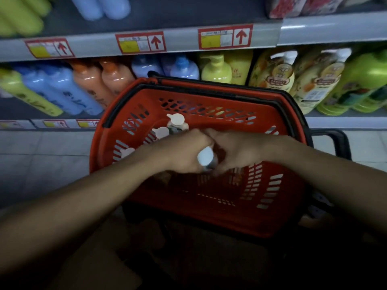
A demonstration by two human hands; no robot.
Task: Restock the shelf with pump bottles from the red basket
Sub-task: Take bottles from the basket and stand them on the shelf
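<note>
Grey shelf [335,28] bearing rows of coloured bottles [215,70]; tiled floor [41,164] bearing the red basket [261,222].

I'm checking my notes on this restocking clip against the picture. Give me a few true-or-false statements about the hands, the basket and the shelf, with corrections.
1. Both hands are inside the red basket. True: the left hand and right hand meet over it.
2. The left hand grips a white-capped pump bottle. True.
3. The basket is blue. False: it is red with black handles.
4. No other bottles remain in the basket. False: more white pump tops show at its far left.
5. The shelf edge carries price tags with red arrows. True.
6. The shelf behind the basket holds only green bottles. False: blue, orange and yellow ones too.
</note>
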